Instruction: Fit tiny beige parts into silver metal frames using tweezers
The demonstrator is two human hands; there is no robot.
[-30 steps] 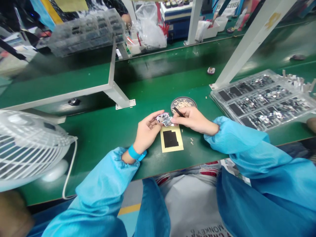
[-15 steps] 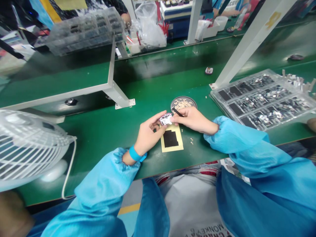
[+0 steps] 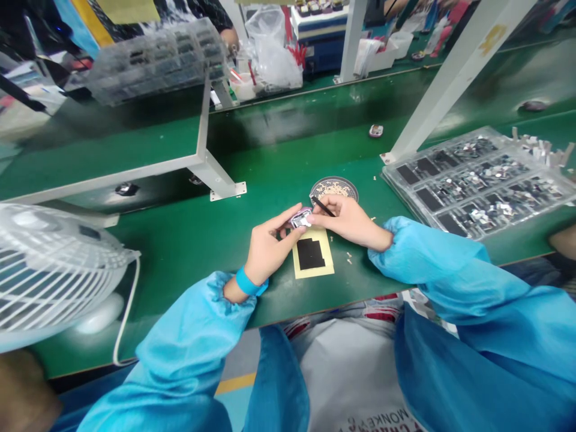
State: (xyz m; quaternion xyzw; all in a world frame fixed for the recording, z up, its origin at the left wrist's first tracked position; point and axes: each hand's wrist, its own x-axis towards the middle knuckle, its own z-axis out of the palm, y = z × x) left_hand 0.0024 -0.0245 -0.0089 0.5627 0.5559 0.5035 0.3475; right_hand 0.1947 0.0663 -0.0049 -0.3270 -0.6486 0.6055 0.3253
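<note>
My left hand [image 3: 270, 247] holds a small purple-rimmed electronic device [image 3: 300, 218] between thumb and fingers, its silvery, open-looking side tilted up. Close against its right edge, my right hand [image 3: 345, 221] grips a slim black stick-like tool [image 3: 324, 206], possibly tweezers. The thumb and finger of that hand touch or nearly touch the device; whether they pinch a small part is too fine to see. Beneath the hands lies a pale yellow sheet [image 3: 330, 265] with a black cut-out shape [image 3: 310, 254] on it. A round dark dish [image 3: 356, 187] of tiny beige pieces sits just behind.
At right stands a clear compartment tray [image 3: 387, 174] full of small parts. A similar purple-rimmed device [image 3: 375, 131] lies farther back, beside a slanted white post [image 3: 450, 90]. A white fan [image 3: 58, 264] and a raised shelf [image 3: 135, 135] occupy the left. Tiny beige pieces [image 3: 349, 258] lie near the sheet.
The device in my left hand has tipped, showing more of its purple rim. My right hand has shifted slightly left, and its fingers have changed position around the black tool.
</note>
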